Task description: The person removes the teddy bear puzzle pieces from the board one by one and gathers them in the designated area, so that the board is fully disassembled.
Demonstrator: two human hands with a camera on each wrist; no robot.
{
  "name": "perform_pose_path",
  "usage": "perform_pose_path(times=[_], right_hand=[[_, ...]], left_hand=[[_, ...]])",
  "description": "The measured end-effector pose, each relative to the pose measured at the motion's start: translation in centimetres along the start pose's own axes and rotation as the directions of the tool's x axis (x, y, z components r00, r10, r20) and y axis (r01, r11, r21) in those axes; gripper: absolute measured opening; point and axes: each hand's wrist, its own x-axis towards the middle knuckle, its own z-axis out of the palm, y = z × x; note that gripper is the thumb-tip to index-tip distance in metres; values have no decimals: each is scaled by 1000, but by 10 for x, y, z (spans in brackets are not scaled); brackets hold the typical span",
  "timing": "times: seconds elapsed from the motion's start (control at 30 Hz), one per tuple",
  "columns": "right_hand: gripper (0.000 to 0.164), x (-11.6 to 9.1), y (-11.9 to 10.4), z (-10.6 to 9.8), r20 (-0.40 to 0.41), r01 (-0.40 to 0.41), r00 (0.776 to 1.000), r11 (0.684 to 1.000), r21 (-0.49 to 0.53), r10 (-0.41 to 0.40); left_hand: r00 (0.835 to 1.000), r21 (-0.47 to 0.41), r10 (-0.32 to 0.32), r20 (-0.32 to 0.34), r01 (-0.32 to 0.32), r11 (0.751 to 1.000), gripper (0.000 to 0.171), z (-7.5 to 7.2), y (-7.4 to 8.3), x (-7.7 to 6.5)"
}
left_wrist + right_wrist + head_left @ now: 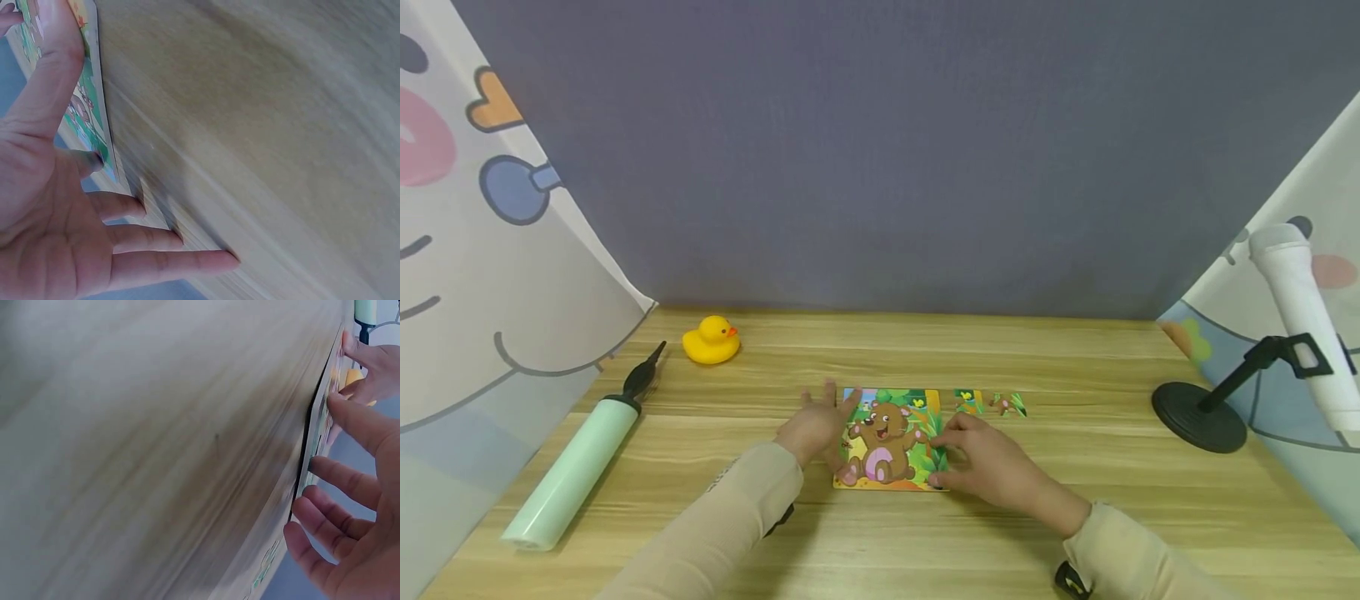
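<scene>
A jigsaw puzzle point(883, 446) with a brown bear on a green background lies flat on the table between both hands. My left hand point(815, 425) is at its left side with the fingers spread, and the thumb point(59, 37) rests along the puzzle's edge. At the right edge, my right hand point(988, 462) touches the puzzle with thumb and forefinger apart; its other fingers point(325, 525) are slightly bent beside the board. Two loose puzzle pieces lie beyond the right hand: one with a yellow bird point(967, 402), the other brown and green point(1007, 405).
A yellow rubber duck point(711, 340) stands at the back left. Nearer on the left lies a mint-green hand pump point(576, 471) with a black nozzle. A white microphone point(1296, 308) on a black stand point(1198, 415) is at the right. A grey panel point(880, 167) rises behind the wooden table point(880, 542).
</scene>
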Motion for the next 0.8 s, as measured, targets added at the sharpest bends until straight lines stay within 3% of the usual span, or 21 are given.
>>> perform_pose_path(times=[0.17, 0.57, 0.8], right_hand=[[42, 0, -3, 1, -17, 13, 1000, 999, -32, -13], [38, 4, -6, 2, -13, -27, 1000, 999, 31, 28], [40, 2, -6, 2, -35, 11, 999, 1000, 4, -10]], left_hand=[[1000, 14, -1, 3, 1, 1000, 128, -1, 1, -1], [1000, 1, -9, 11, 9, 1000, 129, -2, 0, 0], [1000, 11, -4, 10, 4, 1000, 129, -1, 0, 0]])
